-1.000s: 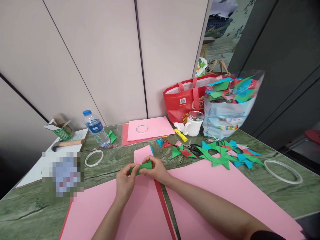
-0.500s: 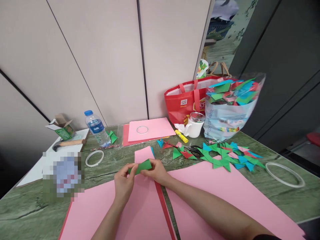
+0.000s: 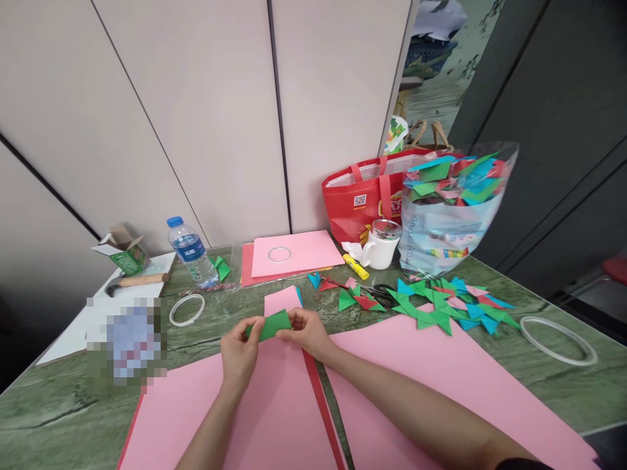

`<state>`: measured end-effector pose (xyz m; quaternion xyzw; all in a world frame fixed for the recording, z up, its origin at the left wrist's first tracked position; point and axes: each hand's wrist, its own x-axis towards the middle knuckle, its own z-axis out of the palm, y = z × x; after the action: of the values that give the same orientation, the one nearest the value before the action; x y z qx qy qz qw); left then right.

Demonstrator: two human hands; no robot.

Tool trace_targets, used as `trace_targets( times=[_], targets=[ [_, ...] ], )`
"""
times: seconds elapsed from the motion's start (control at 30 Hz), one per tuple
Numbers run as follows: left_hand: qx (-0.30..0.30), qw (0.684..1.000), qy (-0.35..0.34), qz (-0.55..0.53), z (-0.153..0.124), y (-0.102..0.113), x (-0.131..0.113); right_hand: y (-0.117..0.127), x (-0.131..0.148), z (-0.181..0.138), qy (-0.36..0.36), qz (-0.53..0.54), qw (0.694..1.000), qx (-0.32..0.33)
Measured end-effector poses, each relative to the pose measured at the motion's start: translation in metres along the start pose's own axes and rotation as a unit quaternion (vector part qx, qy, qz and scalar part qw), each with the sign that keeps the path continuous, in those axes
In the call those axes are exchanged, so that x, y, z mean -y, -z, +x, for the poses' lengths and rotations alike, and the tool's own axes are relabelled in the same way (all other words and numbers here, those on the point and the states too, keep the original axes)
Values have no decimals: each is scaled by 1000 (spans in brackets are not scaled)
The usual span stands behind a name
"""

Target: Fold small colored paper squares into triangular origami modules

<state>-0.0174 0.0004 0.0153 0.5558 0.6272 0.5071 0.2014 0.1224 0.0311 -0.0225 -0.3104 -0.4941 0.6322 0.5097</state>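
Note:
Both of my hands pinch a folded green paper piece just above a large pink sheet on the green table. My left hand grips its left end with closed fingers. My right hand holds its right end, thumb and fingers pressed together. A smaller pink paper lies just behind the hands.
A pile of folded green, blue and red paper triangles lies to the right, with scissors, a glue stick, a white mug, a plastic bag of folded pieces and a red bag. A water bottle and white rings sit left.
The green paper has opened out wider between my hands, and my left hand has shifted slightly left. The rest stays put.

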Motion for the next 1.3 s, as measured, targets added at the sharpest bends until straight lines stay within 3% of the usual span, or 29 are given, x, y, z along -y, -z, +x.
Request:
trace_targets(
  times=[0.3,0.53,0.63,0.77,0.87,1.07,1.2,1.3],
  targets=[
    [9,1000,2,14,5,3,9,0,3,2,-27,-9,998,-58],
    [20,999,-2,26,7,6,8,1,5,1,-28,-14,999,-30],
    [45,998,-28,39,7,5,6,1,2,0,4,-32,999,8],
    [110,987,-90,77,5,1,4,1,-1,0,49,-69,996,-16],
    [141,981,-99,86,4,0,4,1,0,0,69,-96,993,-15],
    [149,987,-46,49,2,-3,1,1,1,-2,87,-139,986,-14],
    [154,980,47,-114,0,-7,-2,3,4,-1,96,-148,981,-77],
    [197,959,116,-168,0,-7,-1,6,4,1,96,-146,979,-106]
  ],
)
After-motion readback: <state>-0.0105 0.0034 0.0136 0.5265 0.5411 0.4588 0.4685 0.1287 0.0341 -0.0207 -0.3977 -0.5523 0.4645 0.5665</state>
